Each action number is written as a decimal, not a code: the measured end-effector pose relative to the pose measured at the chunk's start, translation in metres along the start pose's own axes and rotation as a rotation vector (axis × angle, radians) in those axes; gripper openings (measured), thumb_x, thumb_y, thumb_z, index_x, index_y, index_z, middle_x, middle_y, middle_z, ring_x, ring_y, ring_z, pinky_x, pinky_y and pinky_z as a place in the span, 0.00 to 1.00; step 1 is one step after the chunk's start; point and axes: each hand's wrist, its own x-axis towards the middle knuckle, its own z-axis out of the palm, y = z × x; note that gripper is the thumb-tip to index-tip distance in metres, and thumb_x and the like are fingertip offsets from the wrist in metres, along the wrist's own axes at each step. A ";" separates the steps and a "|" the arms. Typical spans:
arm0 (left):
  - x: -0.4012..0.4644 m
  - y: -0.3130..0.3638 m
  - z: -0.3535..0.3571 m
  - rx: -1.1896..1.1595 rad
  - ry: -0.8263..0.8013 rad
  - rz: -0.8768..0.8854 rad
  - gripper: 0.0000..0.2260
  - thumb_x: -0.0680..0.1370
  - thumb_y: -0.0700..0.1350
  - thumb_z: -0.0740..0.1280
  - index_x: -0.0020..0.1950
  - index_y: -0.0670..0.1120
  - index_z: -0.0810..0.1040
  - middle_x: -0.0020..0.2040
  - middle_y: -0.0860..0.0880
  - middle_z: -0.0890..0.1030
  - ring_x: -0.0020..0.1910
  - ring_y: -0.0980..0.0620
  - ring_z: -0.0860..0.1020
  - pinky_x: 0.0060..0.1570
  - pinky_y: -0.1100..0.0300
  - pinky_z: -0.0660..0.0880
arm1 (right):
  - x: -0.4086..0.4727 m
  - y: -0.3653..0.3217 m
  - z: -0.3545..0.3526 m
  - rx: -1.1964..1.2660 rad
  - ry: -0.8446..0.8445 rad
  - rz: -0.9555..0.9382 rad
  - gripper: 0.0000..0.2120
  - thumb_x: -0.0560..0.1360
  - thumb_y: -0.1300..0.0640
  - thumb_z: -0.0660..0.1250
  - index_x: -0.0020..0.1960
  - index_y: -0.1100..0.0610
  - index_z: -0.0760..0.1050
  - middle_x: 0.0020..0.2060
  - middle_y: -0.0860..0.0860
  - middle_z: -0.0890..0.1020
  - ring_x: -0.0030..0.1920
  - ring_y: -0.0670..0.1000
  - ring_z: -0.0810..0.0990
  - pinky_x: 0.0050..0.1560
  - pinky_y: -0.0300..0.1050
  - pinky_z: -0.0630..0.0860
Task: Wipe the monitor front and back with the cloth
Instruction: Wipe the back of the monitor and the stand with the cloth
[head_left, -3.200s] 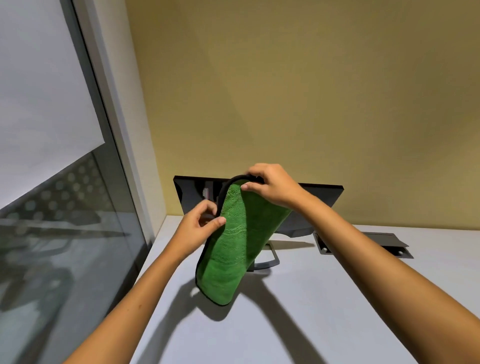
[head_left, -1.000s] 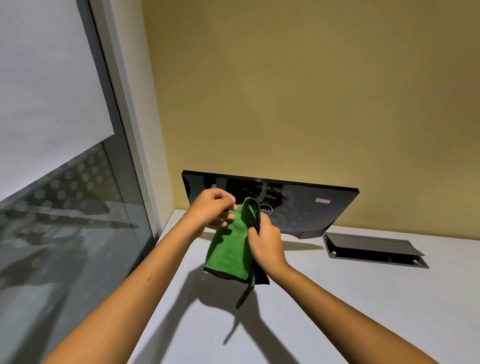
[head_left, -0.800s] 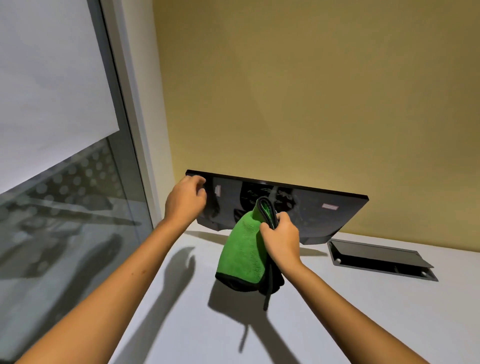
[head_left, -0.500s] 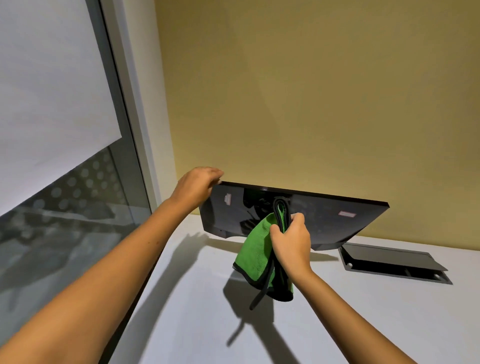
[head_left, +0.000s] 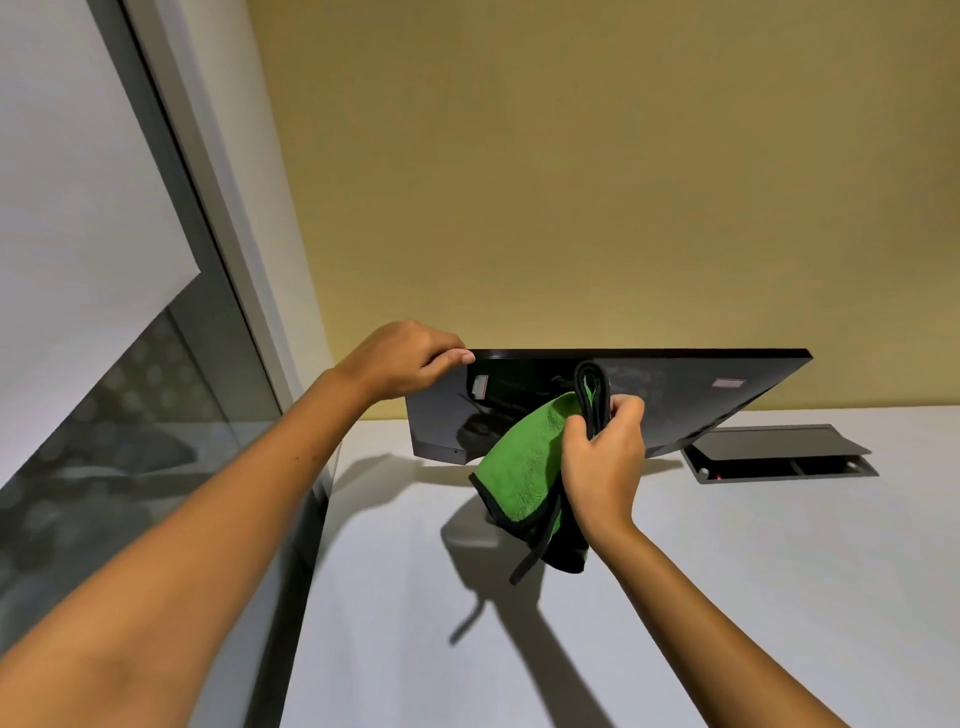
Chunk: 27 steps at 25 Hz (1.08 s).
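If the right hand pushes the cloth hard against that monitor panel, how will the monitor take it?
The monitor probably tips easily: a wide, thin panel, its foot hidden. The left hand gripping its top corner likely braces it. Its glossy face looks slippery, so the floppy green cloth held by the right hand should glide.

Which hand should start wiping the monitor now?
Right. The right hand already grips the green cloth just before the monitor, while the left hand is occupied gripping its top corner.

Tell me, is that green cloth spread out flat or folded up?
Folded. The green cloth is doubled over, its black-trimmed edges bunched together in the right hand, the rest hanging in layers before the monitor.
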 end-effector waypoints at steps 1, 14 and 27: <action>0.002 -0.001 0.001 0.006 0.021 0.017 0.24 0.78 0.60 0.50 0.49 0.48 0.81 0.38 0.49 0.83 0.37 0.46 0.78 0.33 0.56 0.70 | 0.001 0.001 0.002 -0.002 0.016 -0.006 0.08 0.73 0.62 0.62 0.48 0.55 0.64 0.39 0.53 0.74 0.37 0.53 0.73 0.33 0.45 0.64; 0.055 -0.033 -0.017 -0.067 -0.198 -0.206 0.17 0.81 0.53 0.58 0.48 0.42 0.80 0.34 0.46 0.76 0.36 0.46 0.73 0.34 0.56 0.65 | 0.048 -0.005 0.071 -0.199 0.274 -0.377 0.13 0.68 0.58 0.62 0.51 0.60 0.76 0.53 0.55 0.75 0.57 0.58 0.69 0.54 0.57 0.71; 0.092 -0.079 -0.004 -0.329 -0.270 -0.326 0.14 0.82 0.49 0.58 0.62 0.48 0.77 0.59 0.47 0.79 0.58 0.50 0.75 0.54 0.59 0.70 | 0.076 0.028 0.166 -0.846 -0.011 -0.587 0.40 0.65 0.44 0.69 0.74 0.43 0.58 0.73 0.56 0.56 0.72 0.68 0.54 0.58 0.69 0.63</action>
